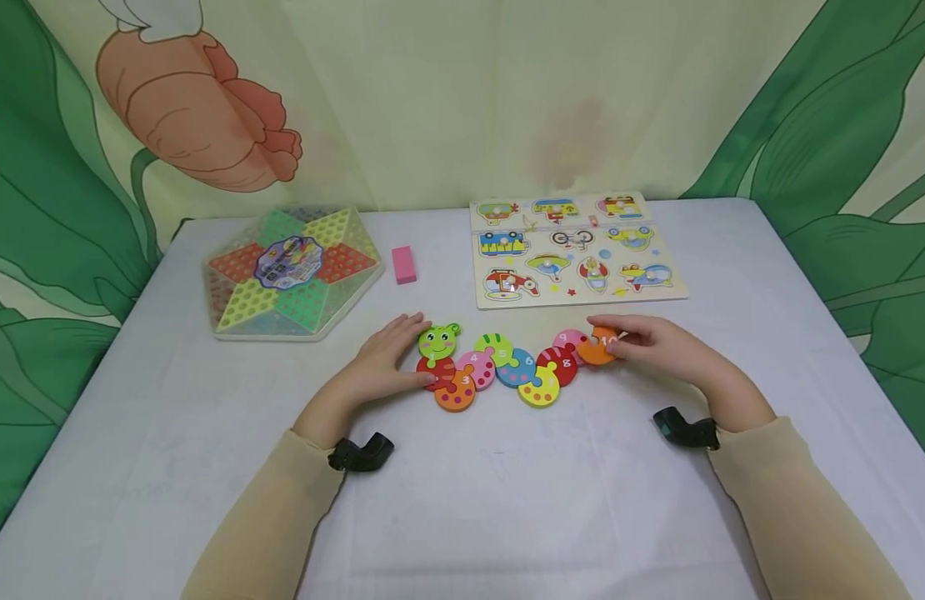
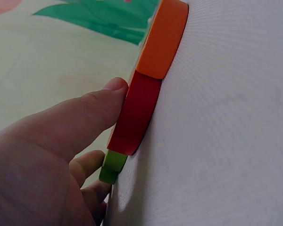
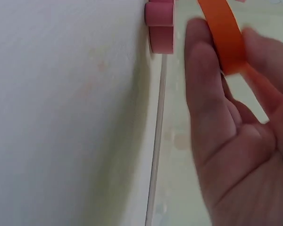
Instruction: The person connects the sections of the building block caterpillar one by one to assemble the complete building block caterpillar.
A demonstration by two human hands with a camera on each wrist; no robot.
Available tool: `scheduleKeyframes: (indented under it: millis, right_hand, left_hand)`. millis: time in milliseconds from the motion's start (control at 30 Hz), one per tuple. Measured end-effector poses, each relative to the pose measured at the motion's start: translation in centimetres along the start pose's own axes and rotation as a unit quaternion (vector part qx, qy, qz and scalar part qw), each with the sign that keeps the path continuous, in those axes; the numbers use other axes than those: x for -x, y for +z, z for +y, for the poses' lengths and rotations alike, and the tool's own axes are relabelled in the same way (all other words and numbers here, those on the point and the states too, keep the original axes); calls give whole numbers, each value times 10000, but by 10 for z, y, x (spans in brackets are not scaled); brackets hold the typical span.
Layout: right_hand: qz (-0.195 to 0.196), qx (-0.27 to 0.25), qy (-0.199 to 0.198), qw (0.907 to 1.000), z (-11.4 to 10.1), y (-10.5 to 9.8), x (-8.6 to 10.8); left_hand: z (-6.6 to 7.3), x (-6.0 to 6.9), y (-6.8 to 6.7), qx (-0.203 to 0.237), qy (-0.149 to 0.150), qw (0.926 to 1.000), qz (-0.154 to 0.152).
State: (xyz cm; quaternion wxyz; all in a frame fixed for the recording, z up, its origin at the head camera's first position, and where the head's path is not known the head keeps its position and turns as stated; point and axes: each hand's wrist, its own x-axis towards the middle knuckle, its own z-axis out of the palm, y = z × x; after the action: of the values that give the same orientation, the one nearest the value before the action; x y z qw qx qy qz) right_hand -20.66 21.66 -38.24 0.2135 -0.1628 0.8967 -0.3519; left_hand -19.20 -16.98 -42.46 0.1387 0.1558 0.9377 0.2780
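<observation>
A numbered caterpillar puzzle lies joined in a wavy row, with a green smiling head piece [image 1: 437,342] at its left end. My left hand [image 1: 383,358] rests beside that end, its thumb touching the red piece [image 2: 136,113] and its fingers by the head. An orange piece [image 2: 164,37] marked 3 adjoins the red one. At the other end my right hand [image 1: 661,346] pinches an orange puzzle piece [image 3: 225,37] marked 10 between thumb and fingers. It is raised off the table, near the pink piece [image 1: 567,340] marked 9.
Behind the caterpillar stands a pink block [image 1: 404,265]. A vehicle peg puzzle board [image 1: 462,304] lies at the back right, and a clear hexagonal box [image 1: 297,334] of coloured pieces at the back left. White cloth [image 1: 507,517] covers the table; a printed curtain [image 1: 432,100] hangs behind.
</observation>
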Motion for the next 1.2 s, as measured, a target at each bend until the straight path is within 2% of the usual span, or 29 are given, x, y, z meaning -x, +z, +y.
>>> scheduleKeyframes:
  millis: [133,200,600,1200]
  right_hand:
    - [-544,105,144,9984,4,1,5]
    - [-654,93,164,9977,6,1,6]
    - [-304,99,149,9994,18,5,4]
    - [-159,441,0,9989,16,10,2]
  left_hand:
    - [0,0,0,-23,42,10000,26]
    - [0,0,1,-14,50,10000,32]
    - [-1,0,1,34,44,10000,12]
    - [-1,0,1,16,71,10000,46]
